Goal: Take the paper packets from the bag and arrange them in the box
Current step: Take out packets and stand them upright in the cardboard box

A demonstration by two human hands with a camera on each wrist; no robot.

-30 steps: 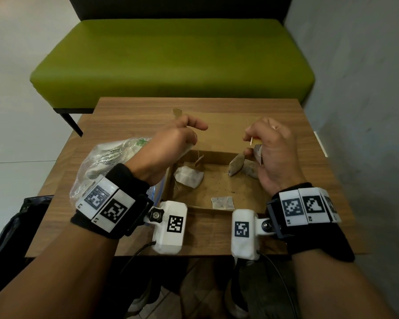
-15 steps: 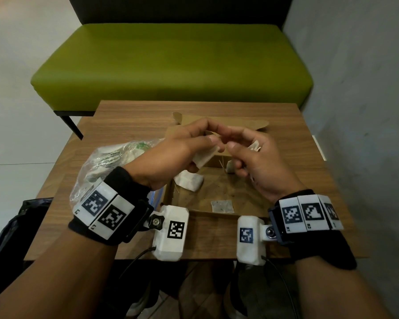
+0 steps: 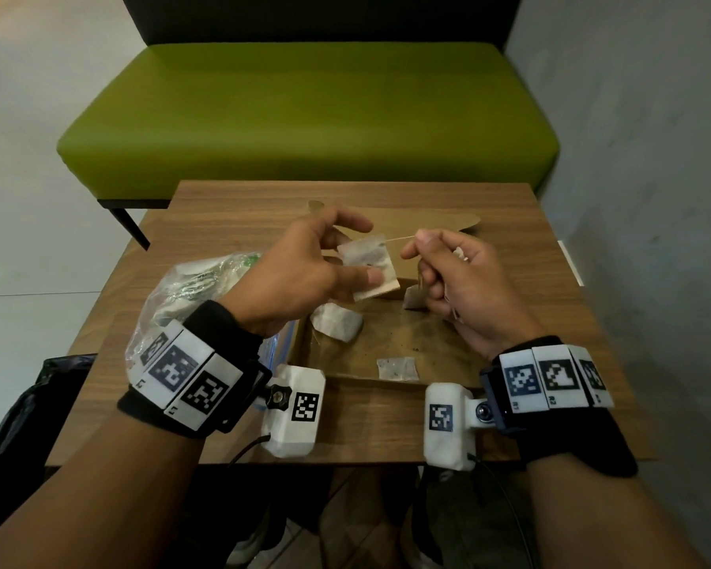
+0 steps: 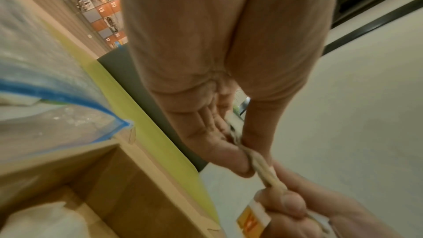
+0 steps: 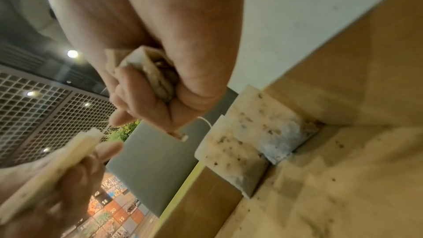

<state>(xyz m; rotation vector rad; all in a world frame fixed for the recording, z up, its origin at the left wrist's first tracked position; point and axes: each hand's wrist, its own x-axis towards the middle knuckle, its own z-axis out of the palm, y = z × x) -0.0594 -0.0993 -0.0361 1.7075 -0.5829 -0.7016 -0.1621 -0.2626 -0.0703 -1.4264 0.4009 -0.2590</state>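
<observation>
Paper is thin and soft here: the small white paper packet with dark specks (image 3: 369, 268) looks very light and limp, easy to tear, and its thin string (image 3: 399, 239) can snag, so I judge it is best held by the flat body near an edge, not pulled by the string. The left hand (image 3: 300, 269) pinches this packet between thumb and fingers above the open brown cardboard box (image 3: 448, 342). The right hand (image 3: 456, 277) pinches the string end and also keeps another crumpled packet (image 5: 155, 71) in its curled fingers. Other packets lie in the box, and the clear plastic bag (image 3: 189, 289) rests on the wooden table (image 3: 510, 223), touching the box's left side. Half a second earlier the hands were joined together; now they are apart and the string is stretched between them.
</observation>
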